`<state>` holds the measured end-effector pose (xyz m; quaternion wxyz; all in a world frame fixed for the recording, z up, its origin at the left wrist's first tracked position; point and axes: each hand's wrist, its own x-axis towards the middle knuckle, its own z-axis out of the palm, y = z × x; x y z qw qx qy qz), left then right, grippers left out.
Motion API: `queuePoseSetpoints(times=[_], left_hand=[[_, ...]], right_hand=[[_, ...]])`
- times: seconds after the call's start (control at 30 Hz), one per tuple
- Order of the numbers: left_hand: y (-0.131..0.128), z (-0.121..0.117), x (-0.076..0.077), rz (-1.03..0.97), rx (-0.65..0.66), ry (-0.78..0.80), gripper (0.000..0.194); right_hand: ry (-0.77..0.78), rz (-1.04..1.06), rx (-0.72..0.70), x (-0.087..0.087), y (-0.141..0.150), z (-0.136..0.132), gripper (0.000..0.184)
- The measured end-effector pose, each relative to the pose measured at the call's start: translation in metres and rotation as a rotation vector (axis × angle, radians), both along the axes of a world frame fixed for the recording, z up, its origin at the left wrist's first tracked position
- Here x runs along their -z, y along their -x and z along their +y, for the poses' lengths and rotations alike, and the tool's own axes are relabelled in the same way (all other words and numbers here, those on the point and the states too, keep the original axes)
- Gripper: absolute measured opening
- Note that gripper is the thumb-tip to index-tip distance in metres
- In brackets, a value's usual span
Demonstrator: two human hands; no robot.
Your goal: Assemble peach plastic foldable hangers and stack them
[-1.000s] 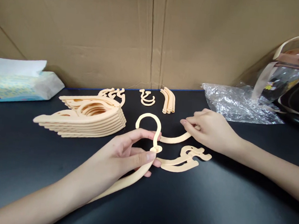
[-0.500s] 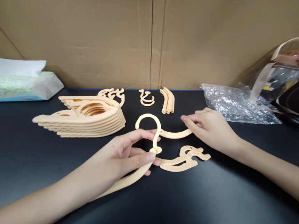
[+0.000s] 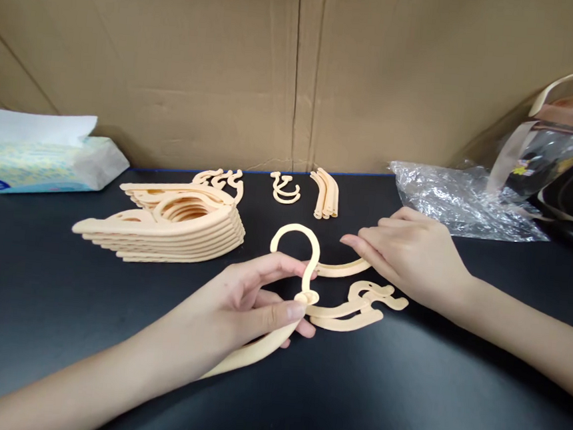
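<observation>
My left hand (image 3: 245,308) pinches a cream plastic clothes hanger piece: a round hook (image 3: 316,252) standing up from one long hanger arm (image 3: 249,355). The thumb presses just below the hook's base, and the palm hides part of the arm. A slim curved bar (image 3: 344,271) is gripped at its right end by my right hand (image 3: 416,250), whose fingers are closed with the thumb pointing left. The bar's left end lies behind my left fingertips; whether it touches them I cannot tell. Loose hanger arms (image 3: 344,324) rest on the table below the bar.
Stacked hangers (image 3: 188,241) stand on the black table (image 3: 391,398) at left. Behind them lie several hooks (image 3: 219,179), with more hooks (image 3: 288,197) and curved bars (image 3: 326,195) farther right. A tissue pack (image 3: 45,160), plastic bag (image 3: 448,199) and bottle (image 3: 553,148) flank them.
The curved bar rose slightly, then came down again, and its grooved side now shows. My left hand keeps its hold on the hanger piece. The whole view has shifted a little.
</observation>
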<state>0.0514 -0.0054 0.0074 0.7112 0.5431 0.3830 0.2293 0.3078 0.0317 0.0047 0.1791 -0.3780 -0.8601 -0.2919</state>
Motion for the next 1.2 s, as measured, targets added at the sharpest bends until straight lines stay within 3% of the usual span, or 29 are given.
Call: queuePoseSetpoints(times=[0.13, 0.3, 0.5, 0.9, 1.2], left_hand=[[0.000, 0.000, -0.002, 0.001, 0.007, 0.012, 0.032], [-0.001, 0.004, -0.003, -0.095, -0.014, 0.050, 0.016], [0.000, 0.003, -0.003, -0.085, -0.002, 0.063, 0.018], [-0.001, 0.005, -0.003, -0.030, 0.050, 0.068, 0.022], [0.002, 0.007, -0.003, -0.065, 0.092, 0.051, 0.018]], right_hand=[[0.015, -0.039, -0.042, -0.002, 0.003, -0.006, 0.063], [0.110, -0.006, -0.148, -0.004, 0.004, -0.011, 0.063], [0.163, -0.010, -0.201, -0.005, 0.002, -0.013, 0.063], [0.115, -0.042, -0.267, -0.004, 0.001, -0.016, 0.065], [-0.022, -0.030, -0.247, -0.001, 0.005, -0.018, 0.064]])
